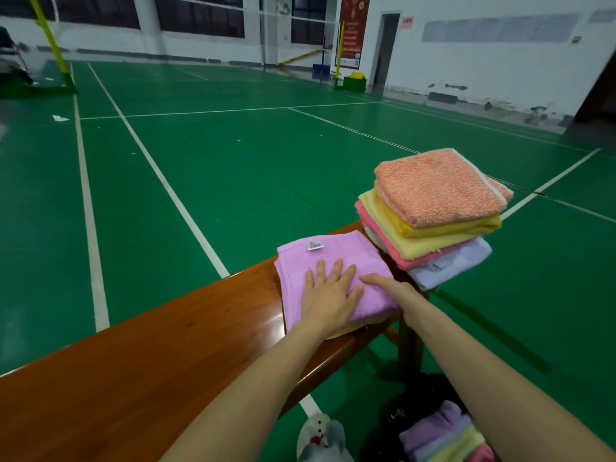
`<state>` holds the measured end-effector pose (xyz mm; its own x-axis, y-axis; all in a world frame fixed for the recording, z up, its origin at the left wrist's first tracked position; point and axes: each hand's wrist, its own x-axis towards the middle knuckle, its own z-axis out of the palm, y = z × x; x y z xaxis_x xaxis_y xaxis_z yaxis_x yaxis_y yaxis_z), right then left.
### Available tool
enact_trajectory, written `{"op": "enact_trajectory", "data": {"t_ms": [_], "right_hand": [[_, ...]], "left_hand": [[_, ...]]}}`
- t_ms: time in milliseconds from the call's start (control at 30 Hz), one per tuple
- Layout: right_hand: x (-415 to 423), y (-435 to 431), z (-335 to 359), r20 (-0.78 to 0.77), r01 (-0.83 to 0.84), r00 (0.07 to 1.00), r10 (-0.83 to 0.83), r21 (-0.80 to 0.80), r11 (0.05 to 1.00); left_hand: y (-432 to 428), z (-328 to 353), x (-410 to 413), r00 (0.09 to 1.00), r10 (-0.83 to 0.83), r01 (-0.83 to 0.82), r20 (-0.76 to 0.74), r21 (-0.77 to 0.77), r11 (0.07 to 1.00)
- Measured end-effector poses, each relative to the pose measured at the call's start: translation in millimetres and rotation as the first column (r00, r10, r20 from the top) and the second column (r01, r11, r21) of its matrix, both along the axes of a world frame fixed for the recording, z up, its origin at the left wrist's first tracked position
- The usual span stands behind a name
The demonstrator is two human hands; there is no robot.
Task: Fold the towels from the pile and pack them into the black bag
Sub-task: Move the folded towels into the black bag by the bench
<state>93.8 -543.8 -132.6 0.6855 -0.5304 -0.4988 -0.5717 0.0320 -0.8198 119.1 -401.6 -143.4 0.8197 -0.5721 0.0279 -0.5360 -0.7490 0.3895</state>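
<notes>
Green court flooring with white lines stretches off to the white walls, and a long glossy brown wooden table (166, 345) runs across it under the person's arms. On its far end the left hand (328, 295) lies flat, fingers straight and spread, pressing on a folded lilac terry towel (320, 261); a sliver of yellow cloth shows under that towel's near edge. The right hand (393, 290) rests on the same towel's right edge, just beside the left; whether its fingers curl over the edge I cannot tell. Just beyond the right hand stands the pile of towels (433, 215), salmon-orange on top, then yellow, pink and pale lavender, still to be packed. Below the right forearm, on the floor, the black bag (393, 418) sits open with several folded pastel towels (443, 438) already inside. I'd judge the job roughly midway: some packed, one being smoothed, four or more waiting.
</notes>
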Motion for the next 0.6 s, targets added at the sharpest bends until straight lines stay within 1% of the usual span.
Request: {"op": "enact_trajectory", "data": {"t_ms": [133,300,433,533,600], "right_hand": [[-8.4,5.9,4.4,-0.017,-0.116,0.993,0.117,0.044,0.992],[-16.5,17.5,6.0,0.059,-0.096,0.994,0.091,0.084,0.992],[-18.4,29.3,13.5,0.159,-0.159,0.978,0.137,0.131,0.979],[-21.9,32.3,24.2,0.249,-0.252,0.949,0.193,0.231,0.940],[-23.3,33.4,28.1,0.278,-0.321,0.931,0.235,0.323,0.890]], "left_hand": [[16.5,3.0,4.9,1.000,-0.028,0.028,-0.014,-0.007,1.000],[28.3,6.0,0.0,0.996,-0.069,0.066,-0.056,-0.062,0.996],[34.7,6.8,-5.7,0.992,-0.075,0.061,-0.102,-0.135,0.989],[49.8,4.7,-7.3,0.985,-0.108,0.076,-0.132,-0.225,0.971],[61.5,3.5,-7.5,0.980,-0.139,0.097,-0.142,-0.273,0.957]]}}
